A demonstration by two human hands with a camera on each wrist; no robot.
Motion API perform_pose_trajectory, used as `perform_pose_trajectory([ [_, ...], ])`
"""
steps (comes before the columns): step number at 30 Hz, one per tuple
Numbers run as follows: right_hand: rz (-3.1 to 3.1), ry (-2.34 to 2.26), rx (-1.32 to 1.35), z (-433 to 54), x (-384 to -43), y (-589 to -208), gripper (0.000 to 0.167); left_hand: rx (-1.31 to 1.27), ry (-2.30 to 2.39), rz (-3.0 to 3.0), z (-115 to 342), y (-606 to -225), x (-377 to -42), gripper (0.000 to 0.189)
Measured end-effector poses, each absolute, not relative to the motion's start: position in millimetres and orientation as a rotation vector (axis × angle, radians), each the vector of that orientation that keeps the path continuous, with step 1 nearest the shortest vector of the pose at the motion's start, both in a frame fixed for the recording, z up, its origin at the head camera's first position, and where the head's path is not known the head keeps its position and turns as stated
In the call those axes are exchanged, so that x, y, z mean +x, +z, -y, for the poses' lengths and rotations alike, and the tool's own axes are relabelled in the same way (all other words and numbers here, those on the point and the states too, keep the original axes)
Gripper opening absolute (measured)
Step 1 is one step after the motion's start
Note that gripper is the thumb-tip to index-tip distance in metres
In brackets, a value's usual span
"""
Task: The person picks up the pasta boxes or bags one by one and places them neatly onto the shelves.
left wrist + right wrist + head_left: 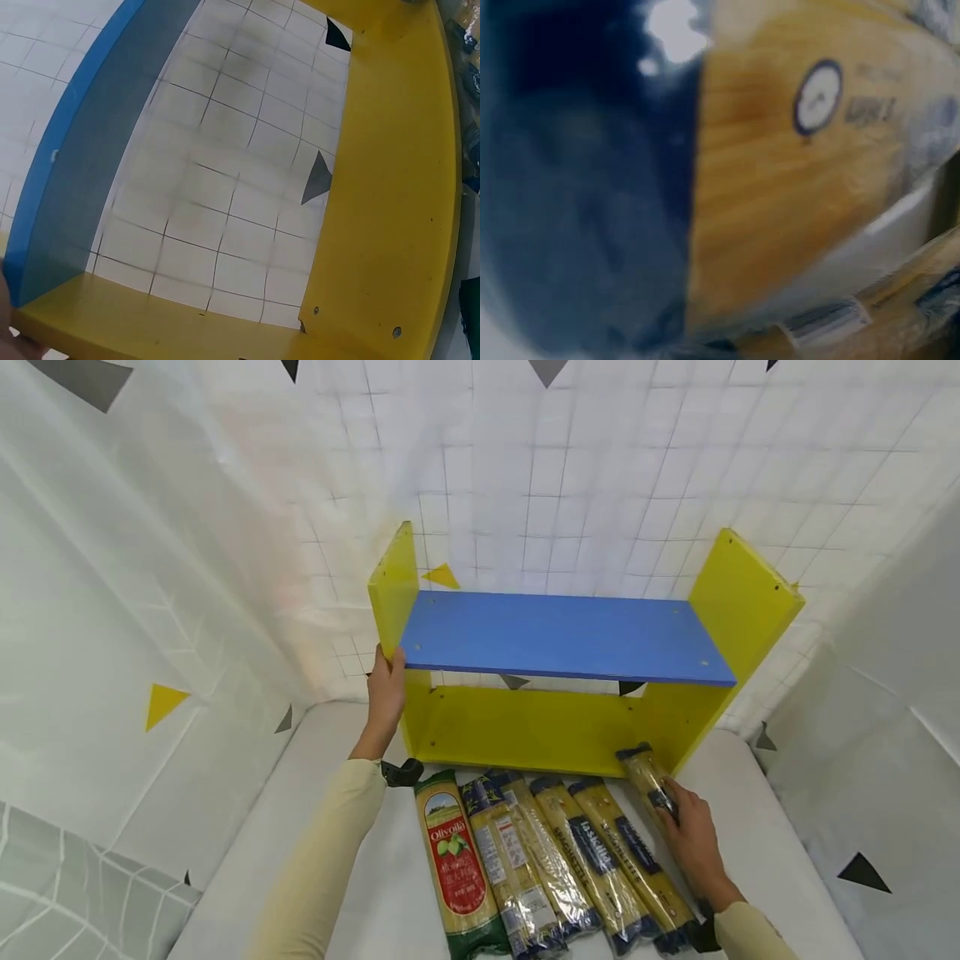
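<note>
- Right hand (693, 839): fingers curled round a pasta pack (647, 775), closed down to its thickness.
- That pack: clear wrap, dark-blue end pointing forward past the fingers, reaching the front edge of the bottom board (517, 727) near its right corner. Can't tell if they touch.
- Left hand (386, 693): fingers wrapped on the front edge of the left side panel (395, 589), gap about the panel's thickness.
- Just right of left fingers: blue board (562, 631), roughly level with them, spanning across to the right side panel (750, 581).
- Just left of right fingers: four more packs (600, 843) with dark-blue ends, side by side, lying lengthwise away from the person.
- Farther left, below the left fingers: green-ended pack (457, 852), red label reading "Olivoilà".
- Under the packs: white table (315, 760).
- Beyond both hands, behind the shelf boards: white wall (510, 460), grid lines, grey and yellow triangles.
</note>
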State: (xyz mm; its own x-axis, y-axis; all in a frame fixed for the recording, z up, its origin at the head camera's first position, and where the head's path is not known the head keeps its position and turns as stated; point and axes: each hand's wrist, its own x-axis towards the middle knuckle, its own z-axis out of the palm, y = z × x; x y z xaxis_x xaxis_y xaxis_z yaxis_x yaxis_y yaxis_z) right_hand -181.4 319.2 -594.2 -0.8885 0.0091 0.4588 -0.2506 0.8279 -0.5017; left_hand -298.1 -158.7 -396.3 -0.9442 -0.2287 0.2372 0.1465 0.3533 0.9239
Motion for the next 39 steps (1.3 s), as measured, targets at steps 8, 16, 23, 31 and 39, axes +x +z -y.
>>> perform_pose_trajectory([
  [8,2.707,0.808,0.117,-321.3,-177.4,-597.4,0.061,0.067,-1.623,2.274,155.8,-397.1,-297.6,0.045],
  [16,2.901,0.627,0.033,-333.1,-160.1,-617.2,0.085,0.067,-1.592,2.313,157.3,-399.5,-297.8,0.048],
  [23,2.98,0.47,0.022,-349.6,-129.5,-625.4,0.095,0.1,-1.641,2.296,156.9,-395.4,-294.5,0.049],
  [31,2.926,0.501,0.058,-350.7,-124.2,-627.2,0.073,0.128,-1.621,2.275,155.9,-397.9,-297.9,0.052],
  [39,2.805,0.597,-0.016,-323.8,-150.2,-618.8,0.065,0.108,-1.586,2.249,154.8,-399.7,-297.8,0.044],
])
